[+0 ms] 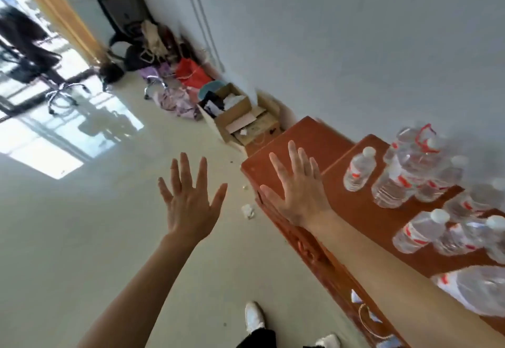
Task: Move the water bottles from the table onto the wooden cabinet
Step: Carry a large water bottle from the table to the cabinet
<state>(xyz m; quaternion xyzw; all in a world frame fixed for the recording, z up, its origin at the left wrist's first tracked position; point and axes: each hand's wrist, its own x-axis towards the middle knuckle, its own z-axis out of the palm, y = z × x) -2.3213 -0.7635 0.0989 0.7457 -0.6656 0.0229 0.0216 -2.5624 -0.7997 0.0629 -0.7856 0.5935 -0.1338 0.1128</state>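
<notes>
**A:** What is the head camera showing of the room?

**B:** It is tilting hard. A pale, glossy floor is filling the left side and reflecting window light. A white wall is running along the right. A red-brown wooden cabinet is standing against that wall, its top lying in two sections.

**A:** And beyond it?

**B:** Open cardboard boxes are sitting just beside the cabinet's far end, two as far as I can tell. Past them one red bag is lying among purple cloth, and one black chair is standing in the far corner. One scrap of crumpled paper is lying on the floor near the cabinet's corner.

**A:** Where are the bottles standing?

**B:** The bottles are standing upright on the cabinet's farther section, clear, with white caps and red labels. I am counting at least seven. Those at the right edge are blurring together, so I cannot tell the exact number. Two big jugs are sitting among them, one with a red handle at the back and one at the lower right.

**A:** And the hands?

**B:** Both are holding nothing. The left hand is hovering over the floor, fingers spread straight. The right hand is spreading the same way over the cabinet's nearer section, apart from the bottles. Two white shoes are showing at the bottom.
</notes>
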